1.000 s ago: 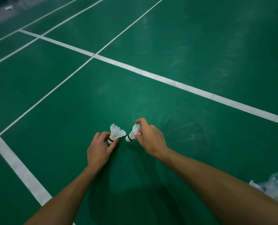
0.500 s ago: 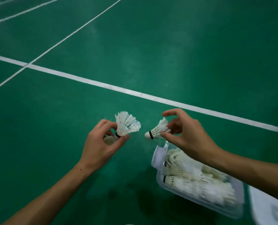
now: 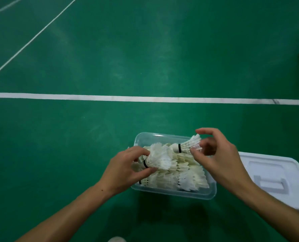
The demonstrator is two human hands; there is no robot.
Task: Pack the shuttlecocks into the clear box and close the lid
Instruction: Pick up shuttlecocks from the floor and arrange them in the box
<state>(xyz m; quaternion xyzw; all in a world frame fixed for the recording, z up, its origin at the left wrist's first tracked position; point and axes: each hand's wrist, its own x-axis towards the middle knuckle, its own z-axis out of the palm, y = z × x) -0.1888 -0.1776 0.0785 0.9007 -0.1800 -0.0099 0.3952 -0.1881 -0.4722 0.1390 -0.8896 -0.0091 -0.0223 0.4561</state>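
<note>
Head camera is looking down on a green court floor (image 3: 145,58) crossed by a white line (image 3: 110,98). Sitting on it is the clear box (image 3: 162,137), already heaped with white shuttlecocks (image 3: 188,179) lying on their sides in rows, and just to its right the white lid (image 3: 274,173) is lying flat on the floor, off the box.

The left hand (image 3: 120,172) is hovering over the box's near-left part, thumb and fingers curled around the cork end of a shuttlecock (image 3: 158,158) whose feathers are fanning out to the right. The right hand (image 3: 220,159) is hanging over the far-right part, fingertips half closed and pinching the feather skirt of a second shuttlecock (image 3: 187,145), its cork pointing left.

Judging by the heap, most of the packing is looking done: these two are waiting to be set down, and the lid is still waiting to be fitted. A pale rounded thing (image 3: 117,239) at the bottom edge might be another stray, though that is too cut off to tell.

Half a second ago both hands were holding these same shuttlecocks to the left of the box, over bare floor; they are now being carried directly above its contents.
</note>
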